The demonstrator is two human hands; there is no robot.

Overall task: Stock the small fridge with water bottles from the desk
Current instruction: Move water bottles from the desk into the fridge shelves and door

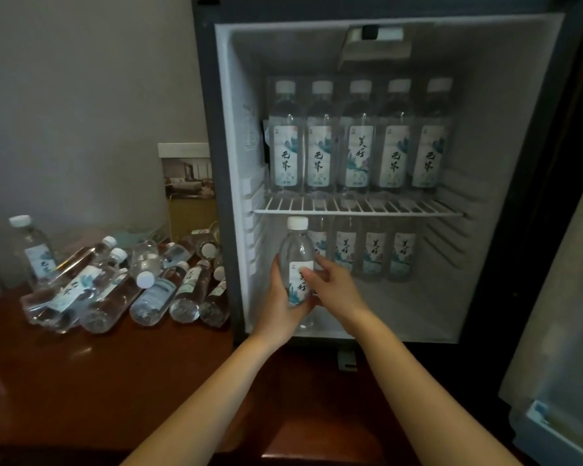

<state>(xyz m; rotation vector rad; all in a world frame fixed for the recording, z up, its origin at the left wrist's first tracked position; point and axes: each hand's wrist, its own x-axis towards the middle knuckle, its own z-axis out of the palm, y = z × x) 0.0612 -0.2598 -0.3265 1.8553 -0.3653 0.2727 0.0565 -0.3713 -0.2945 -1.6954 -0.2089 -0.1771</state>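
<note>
Head view: we hold a clear water bottle upright in both hands, our left hand curled round its lower left side and our right hand gripping its label. It has a white cap and a white label with teal art. It is at the lower front left of the fridge, cap just under the wire shelf. Four bottles stand behind it, with open floor before them.
</note>
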